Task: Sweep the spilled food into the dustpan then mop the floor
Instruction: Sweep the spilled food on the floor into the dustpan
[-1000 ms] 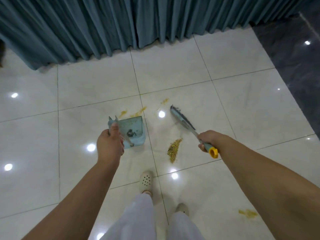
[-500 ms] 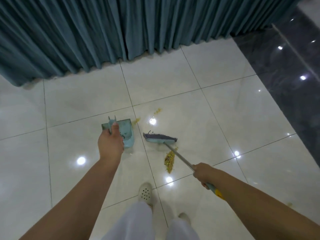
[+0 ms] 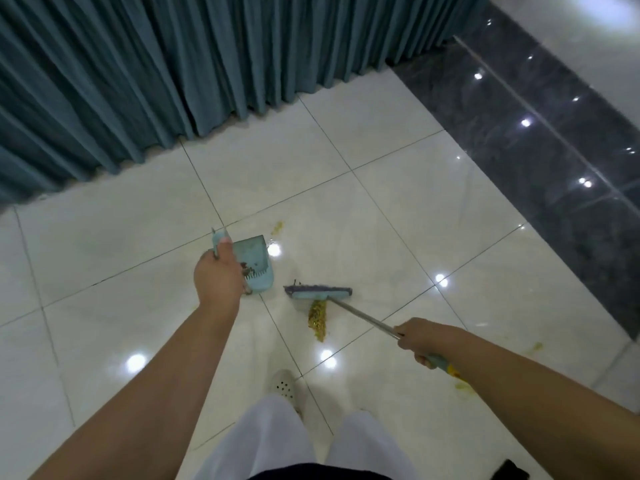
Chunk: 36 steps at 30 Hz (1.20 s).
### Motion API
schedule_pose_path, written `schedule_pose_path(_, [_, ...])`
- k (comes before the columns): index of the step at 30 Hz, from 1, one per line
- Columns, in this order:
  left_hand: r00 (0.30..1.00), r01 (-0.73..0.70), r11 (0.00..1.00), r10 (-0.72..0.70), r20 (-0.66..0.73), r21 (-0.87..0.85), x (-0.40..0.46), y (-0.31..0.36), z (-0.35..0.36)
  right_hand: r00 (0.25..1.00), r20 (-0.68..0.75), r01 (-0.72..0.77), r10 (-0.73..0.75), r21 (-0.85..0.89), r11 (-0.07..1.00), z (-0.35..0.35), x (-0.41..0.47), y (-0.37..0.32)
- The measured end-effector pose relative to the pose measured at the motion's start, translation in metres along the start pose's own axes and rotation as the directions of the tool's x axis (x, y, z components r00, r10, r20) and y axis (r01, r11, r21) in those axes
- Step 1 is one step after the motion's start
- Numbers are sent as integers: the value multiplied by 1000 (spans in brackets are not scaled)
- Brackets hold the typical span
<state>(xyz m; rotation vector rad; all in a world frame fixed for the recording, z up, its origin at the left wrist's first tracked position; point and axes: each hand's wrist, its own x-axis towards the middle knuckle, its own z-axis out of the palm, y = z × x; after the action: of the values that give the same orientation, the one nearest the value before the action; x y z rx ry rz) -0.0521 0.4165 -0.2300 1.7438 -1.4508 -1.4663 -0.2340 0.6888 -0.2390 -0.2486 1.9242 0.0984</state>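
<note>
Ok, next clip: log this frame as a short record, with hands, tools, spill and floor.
left hand: grips the light blue plastic dustpan by its handle
right hand: grips the metal-handled broom
broom head: on the floor, at the far end of the food pile
spill: yellowish-brown pile of food, right of the dustpan; smaller smears elsewhere
floor: glossy white floor tiles
backdrop: teal pleated curtain

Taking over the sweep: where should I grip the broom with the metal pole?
Grip the teal-and-yellow sleeve at the pole's near end, where the right hand holds it now, coming from the right. The metal-pole broom slants from there down to its head beside the yellowish food pile.
</note>
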Motion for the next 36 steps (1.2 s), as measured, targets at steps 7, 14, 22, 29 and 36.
schedule_pose_path(7, [996,36,993,-25,91,-111,-8,11,3,997,-34,-61,73,280,958,-19,16,2])
schedule_pose_path(14, [998,37,996,-33,61,-75,-12,5,-16,993,-1,-105,122,501,859,-16,61,-12])
schedule_pose_path(22, [998,66,994,-65,14,-83,-53,-30,-30,991,41,-135,130,404,904,45,60,12])
schedule_pose_path(29, [997,35,996,-40,-60,-78,-106,-68,-49,996,74,-74,56,269,960,78,31,55])
schedule_pose_path(36, [983,45,993,-63,-171,-107,-147,-104,-80,998,62,-25,21,51,998,93,10,82])
